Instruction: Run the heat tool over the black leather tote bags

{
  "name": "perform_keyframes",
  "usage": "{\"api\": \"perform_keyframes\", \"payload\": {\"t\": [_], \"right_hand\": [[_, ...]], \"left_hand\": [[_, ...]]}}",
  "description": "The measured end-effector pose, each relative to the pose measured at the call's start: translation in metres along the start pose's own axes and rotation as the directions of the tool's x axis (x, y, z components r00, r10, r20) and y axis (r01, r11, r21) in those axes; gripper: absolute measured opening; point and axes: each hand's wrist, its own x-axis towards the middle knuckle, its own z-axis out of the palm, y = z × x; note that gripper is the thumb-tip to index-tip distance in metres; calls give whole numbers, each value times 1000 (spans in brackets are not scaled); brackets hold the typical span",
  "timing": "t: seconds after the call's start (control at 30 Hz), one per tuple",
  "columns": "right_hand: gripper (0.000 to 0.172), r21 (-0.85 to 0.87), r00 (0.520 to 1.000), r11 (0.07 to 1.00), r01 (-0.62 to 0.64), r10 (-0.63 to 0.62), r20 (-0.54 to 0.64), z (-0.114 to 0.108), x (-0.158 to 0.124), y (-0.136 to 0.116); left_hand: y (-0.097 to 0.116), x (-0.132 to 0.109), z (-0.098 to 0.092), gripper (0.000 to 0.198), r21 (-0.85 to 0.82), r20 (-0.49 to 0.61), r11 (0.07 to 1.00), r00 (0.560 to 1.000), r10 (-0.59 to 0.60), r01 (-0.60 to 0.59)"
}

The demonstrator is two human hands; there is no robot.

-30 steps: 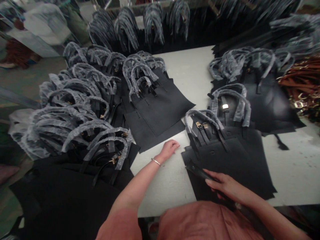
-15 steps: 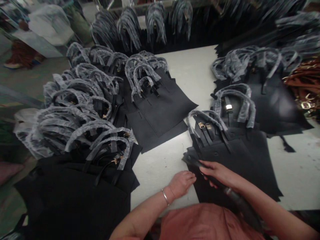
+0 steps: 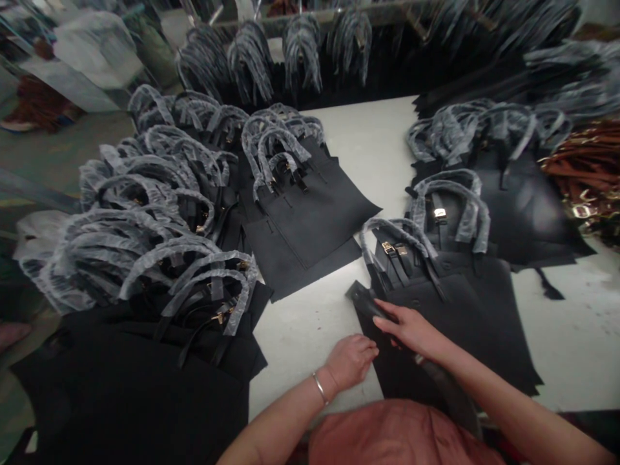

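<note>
My right hand is closed around a long black strap, which looks like leather. One end of the strap reaches past my fingers to the upper left; the rest runs down under my forearm toward my lap. Beneath it lies a black bag panel with a gold buckle and plastic-wrapped handles. My left hand, a bracelet at its wrist, rests on the table with curled fingers at the panel's left edge. Whatever its fingertips pinch, if anything, is hidden.
Stacked black bag panels with wrapped handles fill the left side. More panels lie at the middle of the white table. Another stack and brown straps with buckles are at right. Wrapped handles hang behind.
My right hand has shifted slightly up and left, and the strap's end has moved with it. My left hand stays nearly in place. The view has tilted a little.
</note>
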Motion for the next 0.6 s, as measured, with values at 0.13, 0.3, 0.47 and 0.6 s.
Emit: {"api": "perform_keyframes", "payload": {"t": [0.13, 0.3, 0.47, 0.6], "right_hand": [[64, 56, 988, 993, 109, -102, -114, -21, -31, 2], [64, 155, 952, 983, 94, -43, -304, -42, -93, 56], [69, 351, 866, 934, 63, 124, -484, -41, -149, 137], [69, 630, 755, 774, 60, 377, -536, -40, -188, 186]], "left_hand": [[4, 15, -1, 20, -22, -118, 990, 983, -144, 143], [-2, 70, -8, 37, 171, -309, 903, 892, -330, 393], [-1, 107, -23, 42, 389, -195, 752, 845, -497, 532], [-6, 114, -30, 35, 383, -42, 750, 821, -569, 539]]}}
